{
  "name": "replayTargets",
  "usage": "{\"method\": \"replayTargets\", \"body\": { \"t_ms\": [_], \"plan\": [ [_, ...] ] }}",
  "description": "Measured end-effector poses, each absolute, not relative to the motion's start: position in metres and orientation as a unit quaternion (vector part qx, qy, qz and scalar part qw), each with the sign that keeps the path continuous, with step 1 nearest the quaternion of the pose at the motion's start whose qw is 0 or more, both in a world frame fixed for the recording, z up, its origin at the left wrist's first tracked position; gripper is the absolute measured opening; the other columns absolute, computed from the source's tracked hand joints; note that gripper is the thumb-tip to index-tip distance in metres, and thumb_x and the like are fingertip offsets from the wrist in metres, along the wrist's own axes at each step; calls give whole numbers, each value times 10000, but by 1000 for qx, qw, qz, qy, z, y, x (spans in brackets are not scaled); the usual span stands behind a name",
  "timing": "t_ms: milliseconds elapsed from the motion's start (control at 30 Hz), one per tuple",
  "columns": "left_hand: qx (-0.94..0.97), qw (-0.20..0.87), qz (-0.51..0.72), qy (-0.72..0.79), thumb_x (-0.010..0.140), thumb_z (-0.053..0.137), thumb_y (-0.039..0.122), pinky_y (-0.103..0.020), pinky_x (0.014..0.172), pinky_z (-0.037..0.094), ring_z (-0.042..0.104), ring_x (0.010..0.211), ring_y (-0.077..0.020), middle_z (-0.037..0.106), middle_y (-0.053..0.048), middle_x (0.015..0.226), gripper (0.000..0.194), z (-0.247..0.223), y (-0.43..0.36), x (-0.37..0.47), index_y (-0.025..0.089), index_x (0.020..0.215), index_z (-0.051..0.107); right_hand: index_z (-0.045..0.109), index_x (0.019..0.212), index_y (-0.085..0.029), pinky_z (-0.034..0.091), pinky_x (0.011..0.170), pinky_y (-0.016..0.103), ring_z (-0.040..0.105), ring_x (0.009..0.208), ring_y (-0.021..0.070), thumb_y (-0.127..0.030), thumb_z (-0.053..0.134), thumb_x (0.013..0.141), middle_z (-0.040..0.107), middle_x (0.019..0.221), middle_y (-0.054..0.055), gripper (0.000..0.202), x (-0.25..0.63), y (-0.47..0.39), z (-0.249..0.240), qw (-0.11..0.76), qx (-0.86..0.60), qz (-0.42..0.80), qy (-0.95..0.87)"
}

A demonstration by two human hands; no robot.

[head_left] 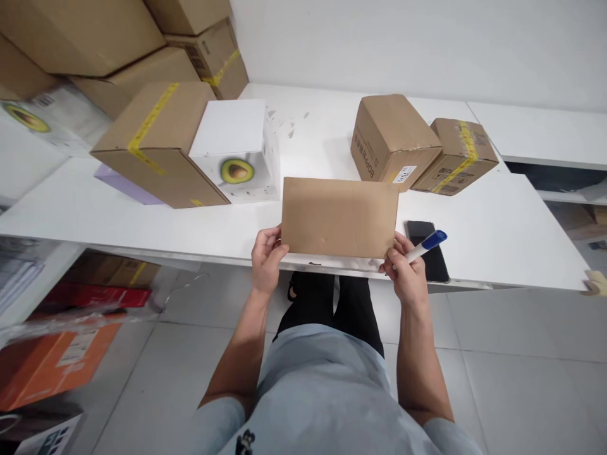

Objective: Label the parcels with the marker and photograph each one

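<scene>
A plain brown cardboard box [339, 217] is between my hands at the table's front edge, one broad face toward me. My left hand [267, 258] grips its left end, thumb at the lower corner. At the opposite end, my right hand [406, 266] pinches the lower right corner. That same hand also holds a white marker [417, 251] with a blue cap, pointing up to the right. Just beyond the marker, a black phone [432, 256] lies flat on the table, partly covered by it.
The white table [313, 142] runs along a wall. On its left are a taped carton [156, 136], a white avocado-print box [237, 148] and stacked cartons [85, 38]. Two cartons, one printed BOPP [391, 139], stand right. An orange box [61, 360] sits low left.
</scene>
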State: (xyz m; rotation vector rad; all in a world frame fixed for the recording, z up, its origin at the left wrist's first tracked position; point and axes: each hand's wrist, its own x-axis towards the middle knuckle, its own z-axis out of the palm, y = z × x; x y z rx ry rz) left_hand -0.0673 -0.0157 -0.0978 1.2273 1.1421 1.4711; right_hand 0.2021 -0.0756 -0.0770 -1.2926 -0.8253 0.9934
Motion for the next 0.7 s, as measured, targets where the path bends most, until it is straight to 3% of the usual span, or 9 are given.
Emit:
{"method": "replayTargets", "body": {
  "t_ms": [67, 133, 267, 367, 433, 500, 567, 700],
  "plan": [
    [502, 438, 601, 442, 678, 662, 223, -346, 908, 510, 640, 1142, -217, 681, -69, 1247, 493, -103, -14, -68, 253, 1160, 563, 612, 1179, -249, 459, 502, 247, 390, 469, 30, -285, 679, 711, 688, 1061, 25, 474, 202, -75, -80, 615, -554, 426, -365],
    [515, 427, 602, 436, 634, 664, 192, -354, 927, 510, 624, 1187, -232, 670, -81, 1267, 600, -109, -13, -68, 248, 1219, 546, 608, 1131, -255, 448, 505, 232, 496, 552, 65, -225, 670, 654, 685, 1139, 45, 482, 202, -75, -84, 616, -558, 416, -369],
    [524, 406, 603, 443, 622, 645, 180, -373, 993, 499, 636, 1162, -224, 681, -79, 1213, 571, -119, -12, -67, 226, 1186, 564, 590, 1059, -257, 415, 483, 217, 544, 548, 68, -174, 654, 618, 694, 1105, 15, 453, 203, -77, -94, 624, -553, 425, -352],
    [521, 392, 599, 465, 624, 635, 173, -380, 1022, 480, 645, 1106, -208, 699, -51, 1114, 462, -122, -13, -68, 220, 1082, 605, 572, 1021, -258, 405, 460, 213, 452, 428, 36, -139, 628, 633, 675, 859, -59, 410, 204, -79, -96, 634, -543, 434, -340],
    [517, 398, 585, 483, 633, 628, 185, -384, 1023, 474, 645, 1091, -211, 705, -39, 1067, 392, -120, -15, -69, 218, 1024, 620, 561, 971, -259, 431, 465, 216, 373, 369, 29, -138, 613, 664, 537, 631, -124, 335, 204, -79, -95, 649, -529, 438, -328],
    [510, 412, 572, 492, 643, 609, 203, -378, 1002, 478, 644, 1084, -219, 711, -32, 1045, 346, -117, -16, -69, 218, 988, 628, 550, 902, -253, 469, 471, 231, 326, 340, 25, -194, 626, 722, 437, 569, -139, 204, 205, -80, -92, 661, -517, 445, -313],
    [508, 420, 566, 494, 660, 578, 229, -366, 965, 488, 646, 1059, -223, 716, -27, 1017, 293, -113, -19, -69, 217, 948, 631, 555, 847, -234, 489, 466, 246, 321, 338, 14, -323, 645, 793, 502, 644, -110, 138, 206, -80, -88, 663, -516, 447, -307],
    [517, 410, 563, 497, 788, 522, 328, -348, 926, 486, 645, 1006, -217, 714, -26, 973, 209, -107, -23, -69, 212, 916, 640, 599, 853, -211, 504, 460, 270, 325, 348, -6, -620, 585, 850, 659, 920, -22, 409, 206, -83, -82, 661, -517, 437, -324]
  ]
}}
